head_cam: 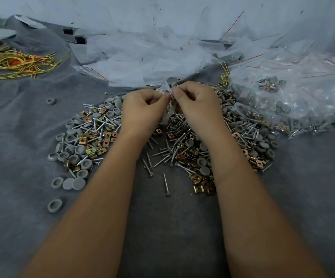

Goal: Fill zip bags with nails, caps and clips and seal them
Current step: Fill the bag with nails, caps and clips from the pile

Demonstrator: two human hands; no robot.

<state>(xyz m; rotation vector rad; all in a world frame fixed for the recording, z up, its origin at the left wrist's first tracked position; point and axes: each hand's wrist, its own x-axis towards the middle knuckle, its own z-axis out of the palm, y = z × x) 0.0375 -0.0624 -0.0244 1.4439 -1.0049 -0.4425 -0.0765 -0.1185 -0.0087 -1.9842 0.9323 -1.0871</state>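
Grey cloth (22,127); clear crinkled zip bag (168,109) between both hands.

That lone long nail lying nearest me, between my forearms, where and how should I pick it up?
Pinch the lone nail at mid-shaft, coming straight down from above with fingers either side. It lies flat on the grey cloth, head towards you, apart from the pile, so its long thin sides look open.
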